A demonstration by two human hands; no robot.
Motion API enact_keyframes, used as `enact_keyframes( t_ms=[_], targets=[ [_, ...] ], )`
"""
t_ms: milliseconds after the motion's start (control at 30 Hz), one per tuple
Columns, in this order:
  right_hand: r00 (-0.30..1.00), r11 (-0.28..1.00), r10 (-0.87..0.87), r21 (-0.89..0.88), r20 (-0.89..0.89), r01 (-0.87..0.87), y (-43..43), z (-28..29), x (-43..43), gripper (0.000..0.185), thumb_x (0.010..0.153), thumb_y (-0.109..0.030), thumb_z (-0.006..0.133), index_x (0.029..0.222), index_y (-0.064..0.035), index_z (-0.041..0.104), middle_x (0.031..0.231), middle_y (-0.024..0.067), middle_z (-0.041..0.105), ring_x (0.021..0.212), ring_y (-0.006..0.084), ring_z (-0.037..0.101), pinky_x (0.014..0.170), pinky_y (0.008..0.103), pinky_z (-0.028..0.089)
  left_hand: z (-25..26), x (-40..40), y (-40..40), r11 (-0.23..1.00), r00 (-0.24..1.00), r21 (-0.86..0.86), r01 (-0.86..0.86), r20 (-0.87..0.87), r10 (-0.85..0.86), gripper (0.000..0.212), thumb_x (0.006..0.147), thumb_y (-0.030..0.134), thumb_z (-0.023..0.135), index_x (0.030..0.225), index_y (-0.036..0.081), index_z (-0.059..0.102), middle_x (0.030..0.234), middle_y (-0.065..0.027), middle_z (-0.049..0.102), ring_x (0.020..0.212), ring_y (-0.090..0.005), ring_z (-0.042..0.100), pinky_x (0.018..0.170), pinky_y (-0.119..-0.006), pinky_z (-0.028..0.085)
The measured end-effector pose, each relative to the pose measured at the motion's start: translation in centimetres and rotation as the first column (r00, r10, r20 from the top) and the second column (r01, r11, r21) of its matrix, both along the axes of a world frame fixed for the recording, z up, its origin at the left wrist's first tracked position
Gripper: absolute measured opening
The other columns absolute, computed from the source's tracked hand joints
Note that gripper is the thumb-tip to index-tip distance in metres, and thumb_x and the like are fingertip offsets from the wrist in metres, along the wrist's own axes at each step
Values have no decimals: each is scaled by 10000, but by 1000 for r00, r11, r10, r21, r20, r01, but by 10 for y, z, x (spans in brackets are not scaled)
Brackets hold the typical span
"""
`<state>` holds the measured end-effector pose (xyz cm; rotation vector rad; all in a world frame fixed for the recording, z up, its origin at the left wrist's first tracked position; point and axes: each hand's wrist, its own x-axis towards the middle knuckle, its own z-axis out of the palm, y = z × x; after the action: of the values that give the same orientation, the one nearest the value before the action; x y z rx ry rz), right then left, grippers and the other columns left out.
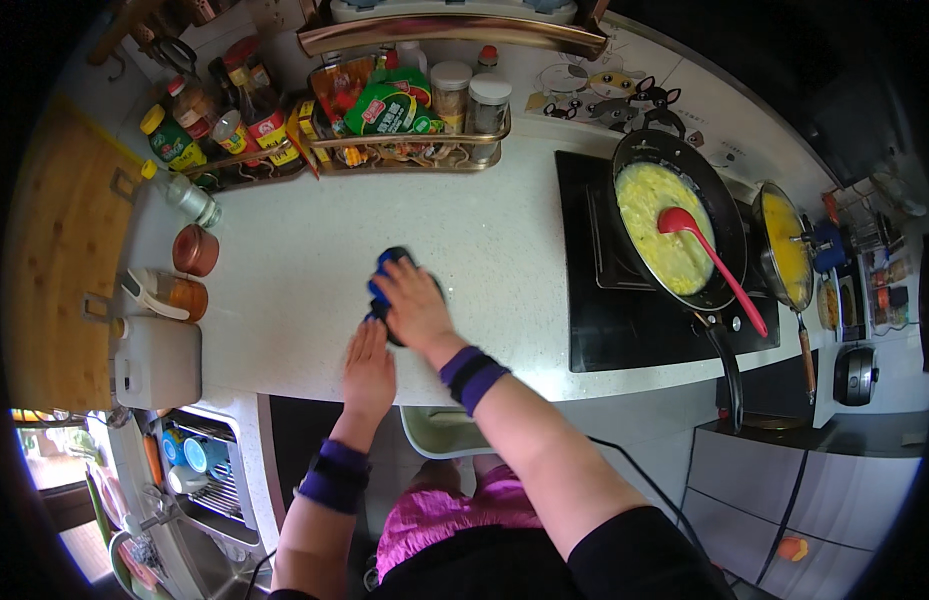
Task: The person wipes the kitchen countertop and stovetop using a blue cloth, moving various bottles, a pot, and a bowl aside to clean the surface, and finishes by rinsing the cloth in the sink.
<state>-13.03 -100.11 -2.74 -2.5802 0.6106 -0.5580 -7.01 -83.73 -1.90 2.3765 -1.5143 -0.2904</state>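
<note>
My right hand [413, 306] lies flat, fingers slightly spread, on a dark blue and black cloth-like item [393, 259] on the pale countertop [299, 247]. The item is blurred and partly hidden, so its exact kind cannot be told. Beside it, nearer the counter's front edge, my left hand [369, 371] is stretched out with its fingertips at the item's lower left end. Both wrists wear purple bands. To the right, a black frying pan [734, 217] holds a yellow, egg-like food in pale liquid [659, 240], with a red ladle [712, 247] resting in it.
The pan stands on a black cooktop [592, 330]; a second pan [787, 247] with yellow contents is farther right. Bottles, a red-brown jar [195, 250] and a white jug [160, 360] line the left side. A metal rack [412, 142] of seasonings stands at the back. A green bin [442, 433] sits below the front edge.
</note>
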Motion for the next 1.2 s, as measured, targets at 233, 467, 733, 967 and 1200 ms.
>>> enact_keyframes(
  t_ms=[233,467,733,967,1200],
  targets=[
    [985,986,-153,50,-74,157,-35,27,-138,568,859,-161,633,1412,-93,518,1529,195,420,1465,402,328,1194,569,258,14,-90,-51,941,941,10,337,7,-337,562,918,227,618,1393,-51,508,1512,-242,452,1443,-379,384,1203,-483,295],
    [966,981,-132,111,-224,160,-10,26,-186,653,868,-164,643,1488,-114,445,1566,202,352,1478,422,300,1191,586,250,26,-118,-33,897,898,50,440,-26,-439,602,877,247,652,1392,-34,517,1510,-216,466,1454,-357,382,1201,-487,294],
    [920,920,-391,-47,-31,390,-193,-7,-84,629,888,-178,617,1481,-92,427,1563,212,359,1460,439,304,1184,595,247,9,-58,-230,974,976,57,217,-13,-217,599,953,175,543,1490,-48,397,1578,-211,376,1487,-329,321,1227,-422,247],
    [841,838,-540,-109,-20,535,-308,-27,-35,643,877,-266,607,1473,-91,441,1579,194,351,1480,418,263,1220,565,187,6,-35,-334,990,992,58,127,-21,-126,578,993,215,481,1511,-25,389,1596,-201,358,1509,-321,283,1242,-415,220],
    [885,884,-464,-57,20,465,-275,-20,-62,596,866,-184,600,1428,-46,462,1551,242,371,1438,459,321,1210,549,252,-1,-50,-303,980,979,71,185,74,-190,563,984,210,492,1488,-32,426,1587,-210,370,1502,-330,301,1238,-424,229]
  ],
)
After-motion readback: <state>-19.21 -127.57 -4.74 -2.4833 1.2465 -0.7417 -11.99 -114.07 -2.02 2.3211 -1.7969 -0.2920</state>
